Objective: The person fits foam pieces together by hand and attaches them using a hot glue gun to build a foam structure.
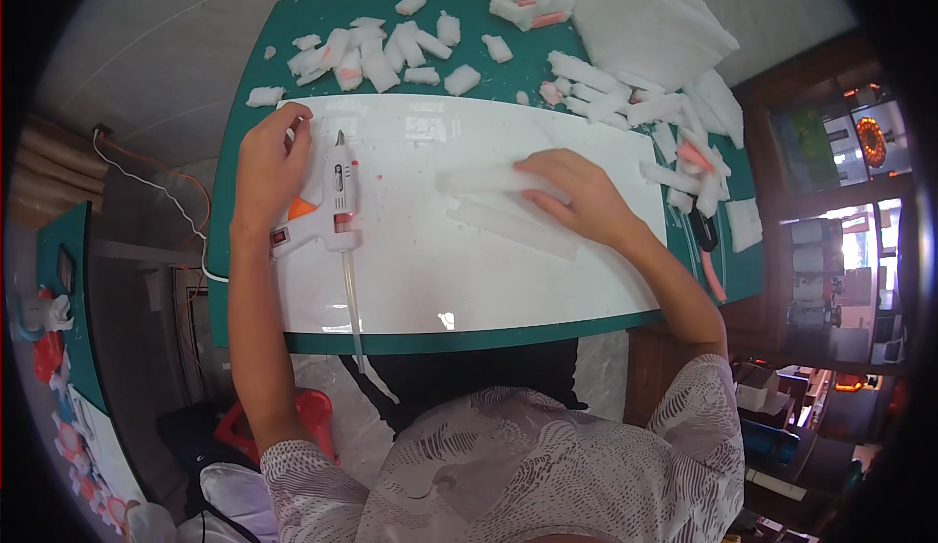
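Note:
My right hand point(578, 196) has its thumb and fingers on either side of the right end of a white, fluffy cotton strip point(477, 180), gripping it over the white board point(420, 299). A second, thinner strip point(513, 229) lies slanted just below. At the board's far left edge, my left hand point(275, 157) has curled fingers; whatever they may hold is hidden. Right beside that wrist lies a white hot glue gun point(339, 191) with an orange part, its nozzle pointing away from me and a glue stick point(352, 294) sticking out toward me.
Several rolled cotton pieces point(376, 60) lie on the green mat point(259, 35) beyond the board. More strips point(591, 84) and a large cotton sheet point(645, 20) are at far right, near a black-handled tool point(703, 230). A white cable point(186, 216) hangs at left.

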{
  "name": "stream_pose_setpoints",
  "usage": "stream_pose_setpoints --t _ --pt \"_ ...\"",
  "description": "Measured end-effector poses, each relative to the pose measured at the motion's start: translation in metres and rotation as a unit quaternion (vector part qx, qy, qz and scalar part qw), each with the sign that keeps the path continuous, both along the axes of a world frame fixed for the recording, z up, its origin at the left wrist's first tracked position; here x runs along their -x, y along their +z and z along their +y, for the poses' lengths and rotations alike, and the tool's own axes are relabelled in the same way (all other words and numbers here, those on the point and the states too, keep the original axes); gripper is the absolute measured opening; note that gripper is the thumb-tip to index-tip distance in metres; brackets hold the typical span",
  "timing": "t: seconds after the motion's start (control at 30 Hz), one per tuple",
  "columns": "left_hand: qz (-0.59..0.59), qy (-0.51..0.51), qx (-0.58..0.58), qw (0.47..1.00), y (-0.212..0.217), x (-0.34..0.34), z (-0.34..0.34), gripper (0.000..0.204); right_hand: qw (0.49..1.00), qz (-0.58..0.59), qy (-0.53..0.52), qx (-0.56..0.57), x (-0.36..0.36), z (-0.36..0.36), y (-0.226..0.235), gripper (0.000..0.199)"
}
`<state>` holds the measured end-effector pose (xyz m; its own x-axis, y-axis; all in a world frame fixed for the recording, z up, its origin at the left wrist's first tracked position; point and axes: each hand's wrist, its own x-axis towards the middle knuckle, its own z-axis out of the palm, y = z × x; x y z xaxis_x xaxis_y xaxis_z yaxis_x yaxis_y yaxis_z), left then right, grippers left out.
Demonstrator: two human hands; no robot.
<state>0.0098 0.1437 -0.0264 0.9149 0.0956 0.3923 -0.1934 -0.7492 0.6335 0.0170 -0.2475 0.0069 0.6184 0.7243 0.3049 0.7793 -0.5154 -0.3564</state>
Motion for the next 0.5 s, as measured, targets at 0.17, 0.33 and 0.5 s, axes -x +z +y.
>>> stream_pose_setpoints --t 0.17,0.33,0.5 --pt "-0.005 -0.001 -0.004 1.000 0.001 0.001 0.001 0.013 0.997 -0.069 -0.009 0.013 0.001 -0.001 -0.010 0.028" --pt "0.008 0.002 0.005 1.000 0.003 0.002 0.001 0.014 0.997 -0.036 -0.054 0.031 0.015 -0.002 -0.007 0.029" --pt "0.002 -0.004 -0.004 1.000 0.002 0.000 0.003 0.015 0.999 0.024 -0.031 0.034 0.039 0.006 -0.004 0.031"
